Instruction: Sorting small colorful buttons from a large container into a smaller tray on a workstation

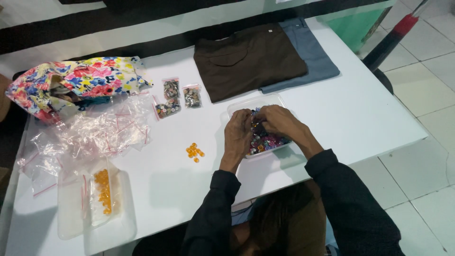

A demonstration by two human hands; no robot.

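Both my hands are inside a clear plastic tray (237, 107) filled with mixed coloured buttons (266, 141). My left hand (238, 128) rests over the tray's left side, its fingers curled into the buttons. My right hand (278, 120) comes in from the right, fingertips meeting the left hand's near the tray's middle. Whether either hand pinches a button is hidden by the fingers. A small heap of orange buttons (195, 151) lies on the white table (350, 109) to the left of the tray.
Three small zip bags of buttons (172, 97) lie behind the orange heap. Empty clear bags (102, 130), a floral cloth bag (71, 85) and a bag of orange buttons (102, 191) sit at the left. Folded brown (249, 59) and grey-blue (315, 57) garments lie at the back.
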